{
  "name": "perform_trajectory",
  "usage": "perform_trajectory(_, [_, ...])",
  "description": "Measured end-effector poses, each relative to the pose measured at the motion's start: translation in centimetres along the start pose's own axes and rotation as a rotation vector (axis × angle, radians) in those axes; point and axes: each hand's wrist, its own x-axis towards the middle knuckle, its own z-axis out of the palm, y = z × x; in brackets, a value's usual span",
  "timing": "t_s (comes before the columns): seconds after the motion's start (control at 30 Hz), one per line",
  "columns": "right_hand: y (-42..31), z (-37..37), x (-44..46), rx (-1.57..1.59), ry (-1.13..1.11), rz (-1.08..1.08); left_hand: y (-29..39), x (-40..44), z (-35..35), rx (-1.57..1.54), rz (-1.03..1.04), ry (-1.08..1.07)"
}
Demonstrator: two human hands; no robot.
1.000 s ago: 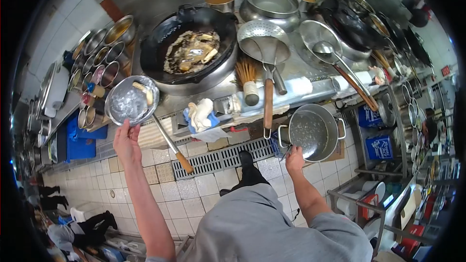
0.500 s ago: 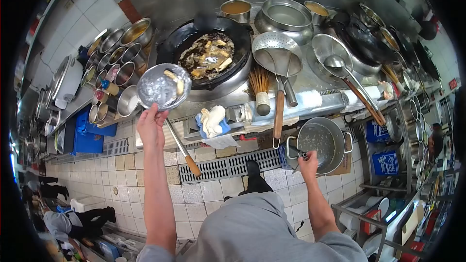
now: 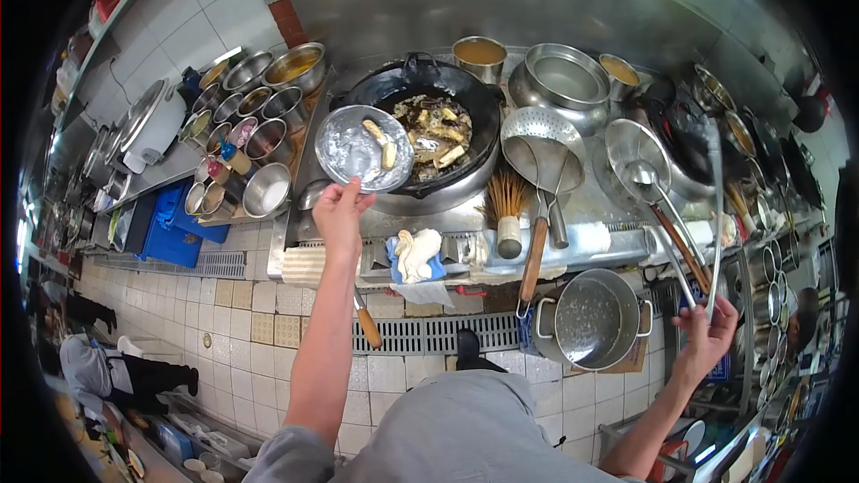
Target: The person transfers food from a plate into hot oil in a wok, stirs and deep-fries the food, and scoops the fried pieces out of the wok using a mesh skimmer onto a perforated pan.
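Observation:
My left hand [image 3: 342, 215] grips the rim of a shallow metal bowl [image 3: 344, 161], tilted above the near left edge of a black wok [image 3: 365, 92]. Two pale, stick-like food pieces [image 3: 389, 155] lie in the bowl. More browned pieces [image 3: 447, 136] sit in bubbling oil in the wok. Out to the right, my right hand [image 3: 707, 335] is closed on metal tongs [image 3: 716, 241], whose arms are spread and point up and away. Partly hidden behind my left forearm is a wooden-handled ladle [image 3: 367, 326].
Right of the wok are a perforated strainer [image 3: 541, 130], a bamboo brush [image 3: 506, 215] and a wire skimmer [image 3: 637, 152]. A two-handled pot [image 3: 591, 317] stands low in front. Seasoning bowls [image 3: 267, 190] crowd the left counter. A folded cloth [image 3: 417, 255] lies on the stove edge.
My right hand has swung from over the two-handled pot out to the right, and the tongs now show clearly. The bowl has come closer over the wok's edge. The view has shifted.

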Motion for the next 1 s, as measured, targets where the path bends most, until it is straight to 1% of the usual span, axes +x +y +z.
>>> perform_trajectory(0.07, [-2.3, 4.5, 0.4, 0.14, -0.15, 0.22, -0.7, 0.1, 1.1, 0.007, 0.02, 0.012])
perform_trajectory(0.1, [-1.8, 5.9, 1.3, 0.238, -0.245, 0.395, -1.0, 0.1, 1.8, 0.031, 0.015, 0.008])
perform_trajectory(0.13, [0.6, 7.1, 3.1, 0.537, -0.489, 0.584, -1.1, 0.2, 2.3, 0.056, 0.009, 0.002])
perform_trajectory(0.17, [2.6, 9.3, 3.9, 0.708, -0.559, 0.738, -1.5, 0.3, 2.7, 0.075, 0.009, -0.022])
perform_trajectory(0.2, [3.5, 11.5, 4.7, 0.761, -0.659, 0.722, -1.6, 0.5, 3.2, 0.072, 0.011, -0.021])
perform_trajectory(0.23, [3.6, 13.1, 5.2, 0.676, -0.727, 0.715, -1.7, 0.5, 3.5, 0.082, -0.002, -0.037])
perform_trajectory(0.27, [4.3, 14.4, 5.8, 0.432, -0.749, 0.699, -1.6, 0.5, 3.5, 0.095, -0.015, -0.051])
perform_trajectory(0.3, [6.1, 15.9, 5.6, 0.109, -0.74, 0.318, -1.6, 0.6, 3.4, 0.099, -0.014, -0.044])
perform_trajectory(0.33, [6.1, 17.8, 5.0, -0.205, -0.703, -0.07, -1.4, 0.8, 3.2, 0.111, -0.032, -0.071])
perform_trajectory(0.37, [5.4, 18.8, 5.0, -0.2, -0.713, -0.075, -1.1, 1.1, 3.0, 0.12, -0.048, -0.096])
perform_trajectory(0.4, [2.1, 20.0, 4.7, -0.409, -0.798, -0.352, -0.9, 1.6, 2.7, 0.118, -0.041, -0.086])
perform_trajectory(0.43, [-0.4, 21.2, 4.5, -0.617, -0.867, -0.633, -0.7, 2.0, 2.3, 0.14, -0.042, -0.128])
perform_trajectory(0.47, [-1.5, 22.6, 4.4, -0.612, -0.87, -0.636, -0.5, 2.3, 1.8, 0.164, -0.045, -0.173])
perform_trajectory(0.5, [-2.5, 24.0, 4.4, -0.632, -0.916, -0.788, -0.4, 2.5, 1.3, 0.169, -0.049, -0.17])
perform_trajectory(0.53, [-3.2, 25.1, 4.4, -0.653, -0.958, -0.941, -0.2, 2.6, 0.8, 0.213, -0.054, -0.218])
perform_trajectory(0.6, [-3.9, 27.1, 4.3, -0.655, -0.971, -0.96, 0.2, 3.1, 0.4, 0.284, -0.048, -0.312])
perform_trajectory(0.67, [-5.2, 28.7, 4.2, -0.697, -0.964, -0.97, 0.2, 3.1, 0.1, 0.302, -0.073, -0.295])
perform_trajectory(0.73, [-6.5, 29.1, 4.3, -0.722, -1.005, -0.956, -0.5, 3.1, -0.9, 0.255, -0.121, -0.309])
perform_trajectory(0.8, [-7.1, 29.1, 4.3, -0.717, -1.06, -0.886, -0.7, 3.3, -1.6, 0.224, -0.133, -0.285])
perform_trajectory(0.87, [-7.2, 29.1, 4.2, -0.681, -1.09, -0.875, -0.7, 3.4, -2.0, 0.209, -0.141, -0.263])
perform_trajectory(0.93, [-7.1, 29.0, 3.9, -0.71, -1.17, -0.797, -0.5, 3.4, -2.2, 0.182, -0.145, -0.244])
perform_trajectory(1.0, [-5.9, 29.0, 3.7, -0.717, -1.212, -0.793, -0.5, 3.4, -2.3, 0.154, -0.13, -0.245])
